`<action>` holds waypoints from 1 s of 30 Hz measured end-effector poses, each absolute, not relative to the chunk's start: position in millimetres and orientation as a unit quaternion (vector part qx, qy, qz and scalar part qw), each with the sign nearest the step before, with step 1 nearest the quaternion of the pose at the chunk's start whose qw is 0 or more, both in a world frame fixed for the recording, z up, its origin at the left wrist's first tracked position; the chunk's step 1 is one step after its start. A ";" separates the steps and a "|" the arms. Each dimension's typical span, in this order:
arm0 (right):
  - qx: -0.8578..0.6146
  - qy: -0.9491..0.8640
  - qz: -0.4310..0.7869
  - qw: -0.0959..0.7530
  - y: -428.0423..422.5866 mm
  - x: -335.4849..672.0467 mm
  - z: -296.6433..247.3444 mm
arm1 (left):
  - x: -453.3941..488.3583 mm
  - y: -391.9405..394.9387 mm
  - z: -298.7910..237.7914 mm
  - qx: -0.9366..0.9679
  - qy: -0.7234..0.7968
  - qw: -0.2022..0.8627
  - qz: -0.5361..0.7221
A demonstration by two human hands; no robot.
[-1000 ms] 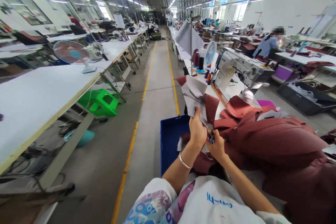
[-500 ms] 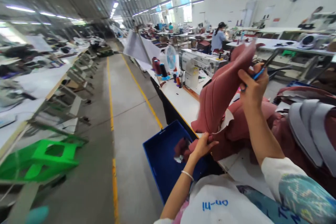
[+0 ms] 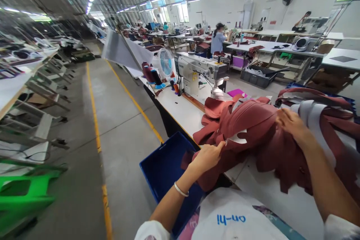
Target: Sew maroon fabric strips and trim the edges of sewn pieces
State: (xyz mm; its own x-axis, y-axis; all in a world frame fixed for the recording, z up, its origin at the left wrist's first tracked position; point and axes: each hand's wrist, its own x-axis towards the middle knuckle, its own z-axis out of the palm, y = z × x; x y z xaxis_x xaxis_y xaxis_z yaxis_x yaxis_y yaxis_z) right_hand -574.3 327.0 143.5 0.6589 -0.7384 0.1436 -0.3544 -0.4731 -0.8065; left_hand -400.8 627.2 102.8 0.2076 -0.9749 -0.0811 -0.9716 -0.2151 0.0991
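Observation:
A stitched maroon leather-like piece (image 3: 250, 118) lies over a heap of similar maroon pieces on the white sewing table. My left hand (image 3: 208, 156) is closed on its near left edge, beside a pale cut flap of backing. At the piece's right end, my right hand (image 3: 292, 123) is closed on the material, back of the hand upward. No tool shows in the right hand; its palm side is hidden. Maroon material (image 3: 208, 176) hangs below my left hand over the table edge.
A blue bin (image 3: 157, 168) stands at the table's left side. Behind the heap is a sewing machine (image 3: 194, 73) with thread cones (image 3: 152, 75) and a small fan (image 3: 165, 62). Grey-white strips (image 3: 312, 116) lie right. A green stool (image 3: 28, 191) stands across the aisle.
The maroon piece has come down from upright onto the heap. My right hand has lowered with it, and its blue-handled tool is out of sight. My left hand stays at the near edge.

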 end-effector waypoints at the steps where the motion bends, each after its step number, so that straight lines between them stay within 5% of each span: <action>1: -0.820 0.282 -0.194 0.458 342.3 -567.2 143.8 | -401.7 626.7 103.8 0.770 -0.636 -0.005 -0.052; 4: -0.768 0.204 0.046 0.605 387.7 -540.6 129.0 | -404.7 627.0 104.8 0.761 -0.648 -0.040 -0.021; 9: -0.735 0.197 0.261 0.594 418.2 -519.1 94.0 | -409.9 628.2 103.8 0.762 -0.643 -0.066 -0.026; 17: -0.721 0.191 0.222 0.628 417.2 -509.8 91.0 | -413.0 628.0 99.2 0.777 -0.626 -0.002 -0.065; 22: -0.762 0.194 0.076 0.613 430.7 -527.4 96.3 | -406.8 645.2 95.4 0.820 -0.527 0.171 -0.146; 30: -0.936 -0.023 -0.040 0.350 493.5 -552.8 131.0 | -396.0 700.8 96.0 0.786 -0.375 0.441 -0.216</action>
